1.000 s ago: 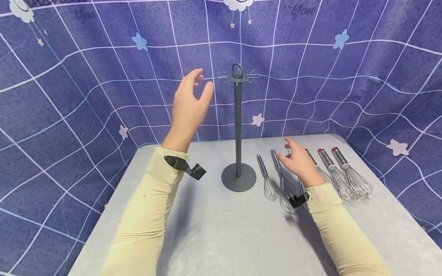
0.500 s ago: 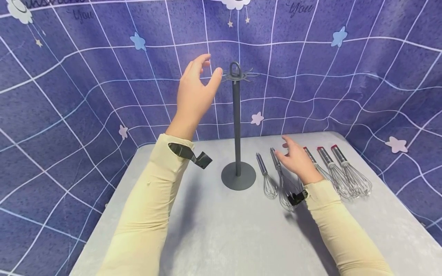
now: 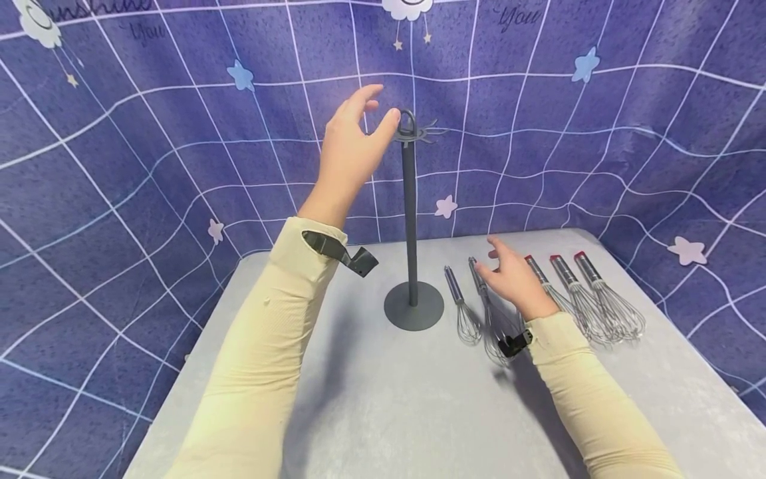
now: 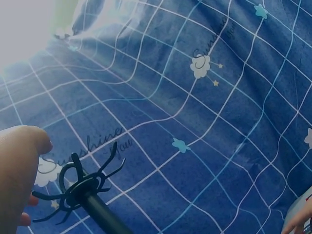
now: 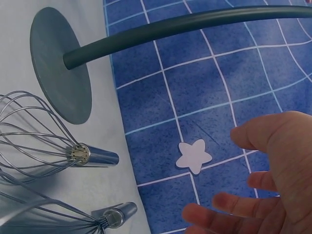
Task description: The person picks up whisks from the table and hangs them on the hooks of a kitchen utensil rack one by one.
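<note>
Our left hand (image 3: 353, 143), fingers parted, just beside top of upright hooked stand (image 3: 410, 213); our right hand (image 3: 516, 283), fingers relaxed, near whisks (image 3: 565, 274) lying on worktop (image 3: 389, 406).

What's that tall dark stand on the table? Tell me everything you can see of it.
The stand is dark grey, apparently painted metal, and upright on the table. A flat round base carries a slim straight post topped by a ring of thin curved hooks and an upright loop. Nothing hangs on the hooks in view. The left hand is close to the top; whether it touches it is unclear. Whisks lie to the right of the base.
</note>
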`<state>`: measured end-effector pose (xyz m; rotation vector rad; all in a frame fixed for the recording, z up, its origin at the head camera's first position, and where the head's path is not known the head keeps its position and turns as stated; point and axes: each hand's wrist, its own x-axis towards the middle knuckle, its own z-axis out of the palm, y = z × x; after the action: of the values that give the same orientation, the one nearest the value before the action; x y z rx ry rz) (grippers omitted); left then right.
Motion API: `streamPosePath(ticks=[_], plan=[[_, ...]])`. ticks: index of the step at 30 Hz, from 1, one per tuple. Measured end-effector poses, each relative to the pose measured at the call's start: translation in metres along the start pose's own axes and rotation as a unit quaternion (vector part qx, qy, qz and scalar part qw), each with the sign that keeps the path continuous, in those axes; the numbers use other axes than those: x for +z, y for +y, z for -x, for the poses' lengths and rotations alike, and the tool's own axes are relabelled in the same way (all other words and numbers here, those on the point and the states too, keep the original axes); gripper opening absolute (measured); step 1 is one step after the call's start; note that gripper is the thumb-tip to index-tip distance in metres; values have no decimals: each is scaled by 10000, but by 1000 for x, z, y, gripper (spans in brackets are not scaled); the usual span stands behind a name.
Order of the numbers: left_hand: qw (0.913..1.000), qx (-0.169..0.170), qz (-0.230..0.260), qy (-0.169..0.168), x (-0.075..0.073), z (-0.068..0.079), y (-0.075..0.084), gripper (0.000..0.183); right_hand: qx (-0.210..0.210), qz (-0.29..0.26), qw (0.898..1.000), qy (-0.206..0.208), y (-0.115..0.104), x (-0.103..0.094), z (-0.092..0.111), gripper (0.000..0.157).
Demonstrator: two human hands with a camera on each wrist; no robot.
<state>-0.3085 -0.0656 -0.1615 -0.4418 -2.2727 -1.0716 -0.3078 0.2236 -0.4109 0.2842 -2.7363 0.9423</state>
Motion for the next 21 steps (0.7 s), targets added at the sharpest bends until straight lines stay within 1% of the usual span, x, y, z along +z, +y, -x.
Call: streamPosePath(ticks=[2, 6, 12, 16, 21], plan=[[10000, -48, -10, -48, 2, -2, 1, 51, 5, 3, 10000, -5, 0, 0, 0, 73], [9999, -56, 144, -43, 6, -7, 4, 50, -1, -12, 10000, -8, 0, 0, -1, 74], [9985, -142, 525, -57, 11, -11, 9, 50, 6, -28, 10000, -18, 2, 1, -1, 74], [9962, -278, 808, -155, 15, -12, 11, 50, -5, 4, 10000, -59, 3, 2, -1, 74], [9934, -384, 1038, -289, 19, -13, 10, 52, 8, 19, 9999, -117, 3, 3, 0, 74]])
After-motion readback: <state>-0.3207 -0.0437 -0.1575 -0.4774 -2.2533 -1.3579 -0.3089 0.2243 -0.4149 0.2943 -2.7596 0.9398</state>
